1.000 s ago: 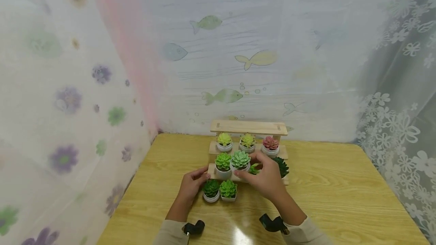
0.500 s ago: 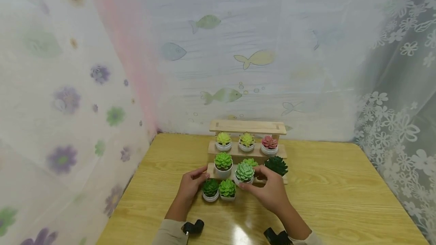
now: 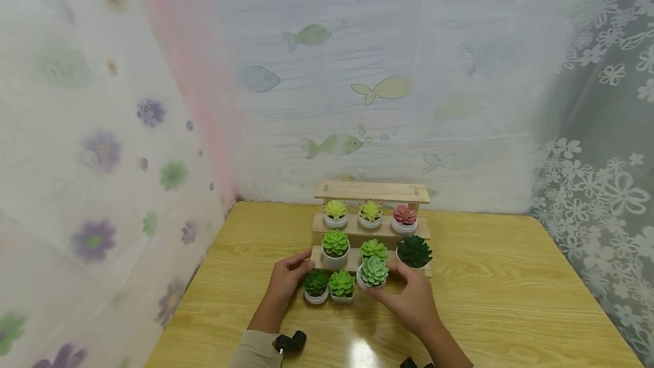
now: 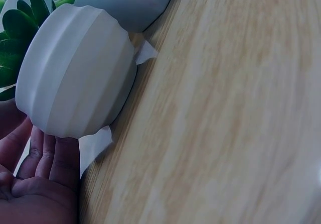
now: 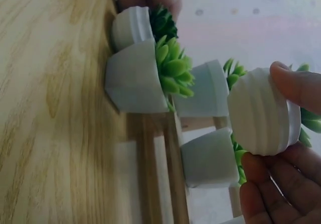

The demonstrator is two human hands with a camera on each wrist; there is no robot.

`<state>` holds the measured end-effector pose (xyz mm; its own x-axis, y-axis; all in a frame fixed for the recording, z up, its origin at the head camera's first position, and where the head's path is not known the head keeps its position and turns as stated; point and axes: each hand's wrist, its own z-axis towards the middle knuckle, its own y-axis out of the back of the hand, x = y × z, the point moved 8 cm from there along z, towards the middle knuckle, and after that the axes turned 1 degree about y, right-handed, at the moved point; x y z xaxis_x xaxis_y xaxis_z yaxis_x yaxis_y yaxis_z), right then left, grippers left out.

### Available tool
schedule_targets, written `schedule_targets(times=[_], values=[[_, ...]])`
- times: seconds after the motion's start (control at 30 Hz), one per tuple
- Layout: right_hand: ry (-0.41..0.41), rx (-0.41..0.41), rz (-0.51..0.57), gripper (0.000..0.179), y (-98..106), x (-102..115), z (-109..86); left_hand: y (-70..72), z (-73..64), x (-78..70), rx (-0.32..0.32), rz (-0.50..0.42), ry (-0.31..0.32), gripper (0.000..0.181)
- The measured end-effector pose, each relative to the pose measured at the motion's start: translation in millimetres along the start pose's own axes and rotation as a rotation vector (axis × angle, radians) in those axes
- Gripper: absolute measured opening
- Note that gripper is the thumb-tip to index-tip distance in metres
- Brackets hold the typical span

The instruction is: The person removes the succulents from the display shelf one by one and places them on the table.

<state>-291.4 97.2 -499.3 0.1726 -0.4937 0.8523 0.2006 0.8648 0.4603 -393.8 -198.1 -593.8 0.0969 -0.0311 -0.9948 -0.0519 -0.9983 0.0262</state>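
Note:
In the head view my right hand (image 3: 413,299) pinches a small white ribbed pot holding a pale green artificial succulent (image 3: 373,272), thumb on the near side and fingers on the far side. The right wrist view shows this white pot (image 5: 263,112) tilted and clear of the table. My left hand (image 3: 287,280) holds the left end of the lower tier of a wooden plant stand (image 3: 372,190) between thumb and fingers. Just beside it on the table stand a dark green potted succulent (image 3: 316,284) and a bright green one in a square pot (image 3: 342,285).
On the stand's upper tier sit two yellow-green succulents (image 3: 335,212) and a pink one (image 3: 405,217). The lower tier bears two bright green ones (image 3: 335,246) and a dark green one (image 3: 414,251). A patterned curtain (image 3: 327,112) hangs behind the table (image 3: 485,277).
My right hand has carried the pale green succulent from over the lower tier down, toward me and slightly right, in front of the stand. My left hand has stayed at the stand's end.

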Motion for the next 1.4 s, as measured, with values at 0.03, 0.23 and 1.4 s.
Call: schedule_targets(times=[0.03, 0.23, 1.4], values=[[0.002, -0.002, -0.004, 0.056, 0.2, -0.1, -0.5, 0.1, 0.4, 0.5, -0.001, 0.0, 0.001, 0.042], [-0.002, -0.019, -0.002, 0.056, 0.7, -1.7, -3.9, 1.3, 1.6, 2.9, -0.011, 0.007, 0.006, 0.041], [-0.178, 0.046, -0.054, 0.056, -30.2, -52.8, -11.6, 1.0, 0.1, 0.9, -0.016, 0.021, 0.0, 0.041]])
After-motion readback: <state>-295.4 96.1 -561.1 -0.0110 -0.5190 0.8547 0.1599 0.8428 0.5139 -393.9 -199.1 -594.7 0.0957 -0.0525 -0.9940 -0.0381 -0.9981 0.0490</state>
